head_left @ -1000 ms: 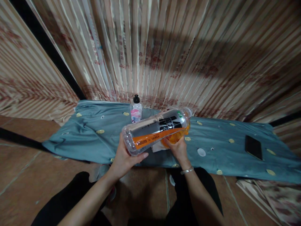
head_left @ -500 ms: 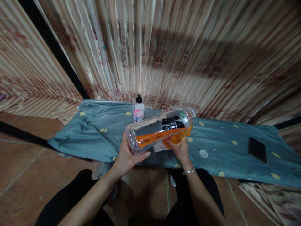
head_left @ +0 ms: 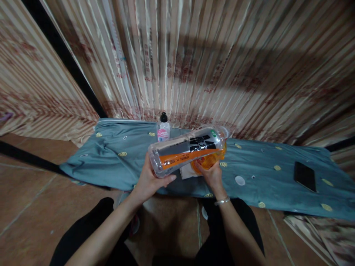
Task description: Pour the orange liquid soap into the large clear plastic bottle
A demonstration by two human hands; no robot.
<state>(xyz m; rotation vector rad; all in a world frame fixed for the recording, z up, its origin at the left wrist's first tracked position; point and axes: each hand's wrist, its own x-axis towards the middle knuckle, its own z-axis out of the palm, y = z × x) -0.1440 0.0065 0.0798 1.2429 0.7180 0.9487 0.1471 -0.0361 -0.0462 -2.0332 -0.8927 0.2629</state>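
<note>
My left hand [head_left: 151,183] is closed around the base of a large clear plastic bottle [head_left: 188,149] with a silver, black and orange label. The bottle lies tilted, its neck end up and to the right. My right hand [head_left: 213,175] grips an orange see-through bottle [head_left: 208,161], which is partly hidden behind the large one. The large bottle's neck is close to the orange bottle's far end; whether they touch, I cannot tell. Beneath the orange bottle, a white folded cloth [head_left: 188,171] lies on the bedding.
A clear pump bottle [head_left: 163,129] with a black top and pink label stands behind the large bottle. On the teal patterned sheet [head_left: 111,166] lie a white round cap [head_left: 240,180] and a black phone [head_left: 305,176]. A striped curtain [head_left: 177,66] hangs behind; black poles [head_left: 66,55] frame the left.
The base of the large bottle has risen very slightly. Both hands keep their hold, and the view has shifted a little.
</note>
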